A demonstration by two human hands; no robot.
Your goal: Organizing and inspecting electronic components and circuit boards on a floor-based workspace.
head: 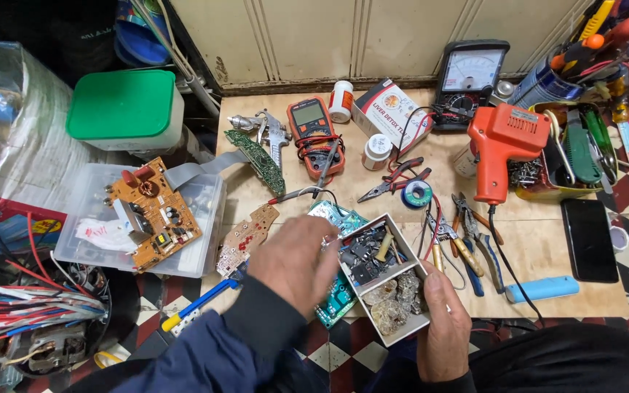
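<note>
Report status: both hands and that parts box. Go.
Right hand grips the small divided parts box from below. Left hand picks into its dark components. Green circuit board underneath; pliers alongside.

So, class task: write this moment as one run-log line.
left hand: reaching into small parts box | right hand: holding box from below | under box: green circuit board | beside: pliers

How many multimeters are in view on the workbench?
2. An orange digital multimeter lies near the table's back edge, its leads coiled on it. A black analog multimeter leans against the wall further right, behind the orange soldering gun. The clutter could hide others.
</note>
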